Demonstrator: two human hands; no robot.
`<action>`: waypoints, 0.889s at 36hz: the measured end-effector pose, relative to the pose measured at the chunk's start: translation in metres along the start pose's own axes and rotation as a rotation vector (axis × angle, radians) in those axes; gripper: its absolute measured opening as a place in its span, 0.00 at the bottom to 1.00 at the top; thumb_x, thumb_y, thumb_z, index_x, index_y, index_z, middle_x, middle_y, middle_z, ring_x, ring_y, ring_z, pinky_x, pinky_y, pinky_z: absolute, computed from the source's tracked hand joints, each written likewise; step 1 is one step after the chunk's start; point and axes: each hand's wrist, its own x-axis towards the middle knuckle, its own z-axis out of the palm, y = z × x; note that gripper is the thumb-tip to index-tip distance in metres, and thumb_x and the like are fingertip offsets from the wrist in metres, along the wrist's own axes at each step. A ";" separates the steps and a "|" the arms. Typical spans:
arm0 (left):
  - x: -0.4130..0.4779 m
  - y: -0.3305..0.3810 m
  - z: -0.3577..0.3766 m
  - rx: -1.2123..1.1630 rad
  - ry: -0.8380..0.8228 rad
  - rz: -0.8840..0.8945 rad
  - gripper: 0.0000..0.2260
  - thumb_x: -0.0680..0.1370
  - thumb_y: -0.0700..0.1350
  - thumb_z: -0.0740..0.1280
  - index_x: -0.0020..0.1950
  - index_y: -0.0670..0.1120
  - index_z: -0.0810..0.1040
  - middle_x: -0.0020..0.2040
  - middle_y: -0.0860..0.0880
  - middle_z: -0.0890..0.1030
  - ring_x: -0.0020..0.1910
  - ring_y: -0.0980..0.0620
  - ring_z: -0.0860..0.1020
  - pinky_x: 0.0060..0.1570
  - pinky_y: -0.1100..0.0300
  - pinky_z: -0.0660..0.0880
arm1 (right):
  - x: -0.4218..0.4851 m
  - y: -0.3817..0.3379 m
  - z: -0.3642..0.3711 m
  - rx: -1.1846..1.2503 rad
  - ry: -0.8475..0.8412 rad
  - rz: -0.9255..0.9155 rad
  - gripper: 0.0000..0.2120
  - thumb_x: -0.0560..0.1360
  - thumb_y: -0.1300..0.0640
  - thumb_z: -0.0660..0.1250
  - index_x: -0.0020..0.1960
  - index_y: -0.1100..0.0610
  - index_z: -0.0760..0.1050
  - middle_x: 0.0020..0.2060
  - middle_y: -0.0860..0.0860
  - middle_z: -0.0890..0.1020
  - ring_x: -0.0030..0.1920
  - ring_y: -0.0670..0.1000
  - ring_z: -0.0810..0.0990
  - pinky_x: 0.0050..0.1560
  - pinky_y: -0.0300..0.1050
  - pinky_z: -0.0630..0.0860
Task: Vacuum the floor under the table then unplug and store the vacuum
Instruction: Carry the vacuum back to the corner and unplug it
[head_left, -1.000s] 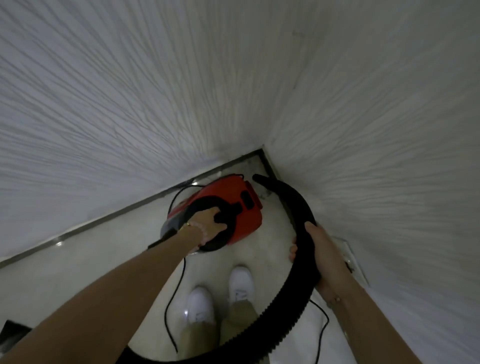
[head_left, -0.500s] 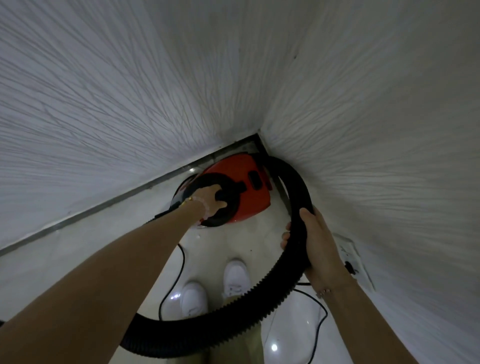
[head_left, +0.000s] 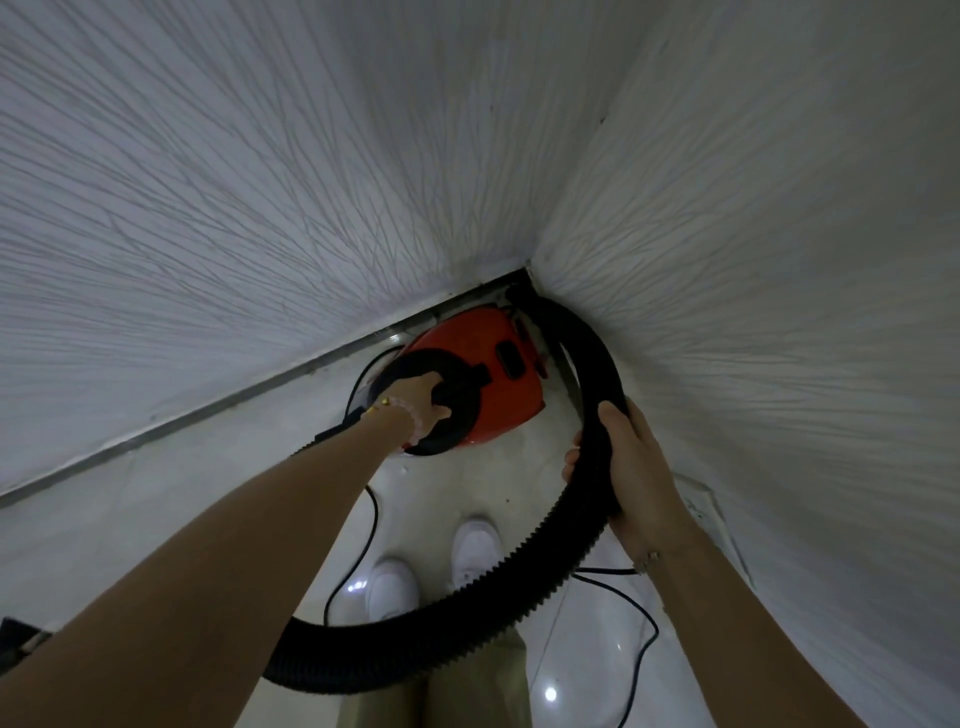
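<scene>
In the floor's far corner, the left hand (head_left: 423, 402) grips the red vacuum's (head_left: 485, 376) handle, hiding it, while the right hand (head_left: 631, 475) clasps the hose (head_left: 524, 571), whose lower loop runs behind the left forearm.

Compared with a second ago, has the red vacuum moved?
Yes. The red vacuum has gone further into the corner where the two walls meet, its far end now nearly at the skirting.

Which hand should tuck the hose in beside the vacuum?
Probably right: the right hand already grips the hose near the corner, while the left hand holds the vacuum handle.
</scene>
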 end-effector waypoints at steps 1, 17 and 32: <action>0.000 -0.001 0.000 0.011 0.000 -0.005 0.15 0.78 0.45 0.63 0.64 0.42 0.70 0.50 0.39 0.78 0.51 0.41 0.78 0.45 0.55 0.70 | 0.002 0.002 0.000 0.015 0.003 0.009 0.16 0.80 0.54 0.61 0.67 0.55 0.71 0.31 0.52 0.74 0.24 0.45 0.74 0.24 0.39 0.74; 0.002 -0.010 0.011 0.020 0.111 0.028 0.20 0.78 0.44 0.64 0.70 0.43 0.67 0.61 0.39 0.77 0.60 0.40 0.75 0.58 0.51 0.72 | 0.008 0.021 0.004 0.025 -0.056 -0.021 0.16 0.81 0.54 0.60 0.68 0.51 0.69 0.34 0.54 0.73 0.26 0.46 0.74 0.27 0.41 0.76; -0.024 -0.015 0.003 0.015 0.129 0.066 0.23 0.79 0.40 0.61 0.73 0.41 0.62 0.68 0.38 0.70 0.66 0.40 0.70 0.64 0.52 0.67 | 0.011 0.036 -0.016 0.188 -0.032 0.131 0.19 0.80 0.53 0.61 0.71 0.51 0.67 0.37 0.55 0.76 0.28 0.48 0.79 0.30 0.43 0.78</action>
